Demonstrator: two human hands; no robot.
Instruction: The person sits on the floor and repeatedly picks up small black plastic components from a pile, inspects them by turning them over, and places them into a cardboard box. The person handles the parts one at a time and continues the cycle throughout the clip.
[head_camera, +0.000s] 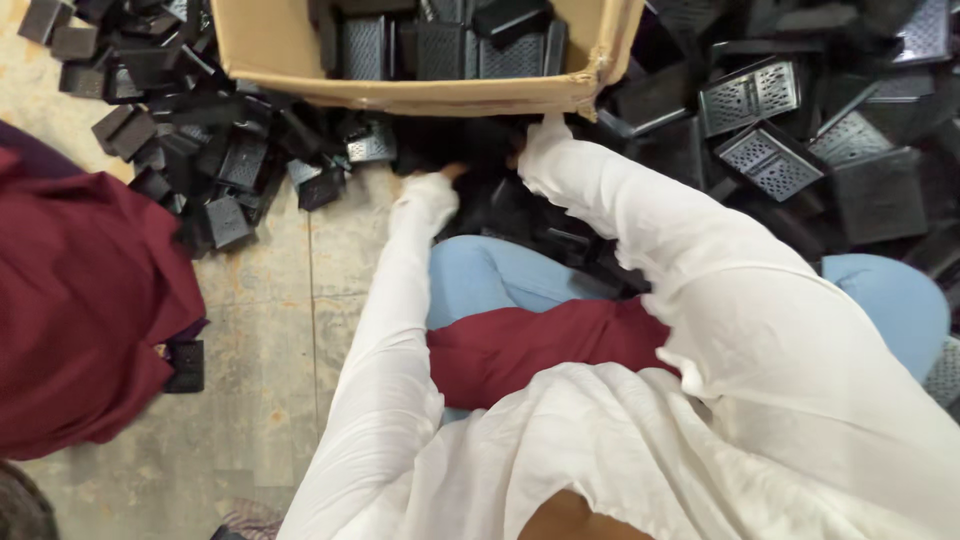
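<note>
The cardboard box (420, 95) at the top already holds several black perforated plastic parts (440, 50), while many more lie heaped on the floor (270, 330) around it, so most sorting seems left. Both the left hand (450, 172) and right hand (525, 150) reach into the dark pile just below the box; whether their fingers are clenched or released cannot be told. The plain brown box shows no label.

Open tan cardboard box (420, 92) — top centre, holding black parts (440, 48)

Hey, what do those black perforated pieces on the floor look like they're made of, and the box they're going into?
The black perforated pieces look like moulded plastic: matt black with a slight sheen, uniform grid holes and thin raised rims, though painted metal can't be ruled out. The box is brown corrugated cardboard, dull and fibrous, with a softly bent edge. Both hands, left hand and right hand, are mostly hidden among the pieces.
</note>
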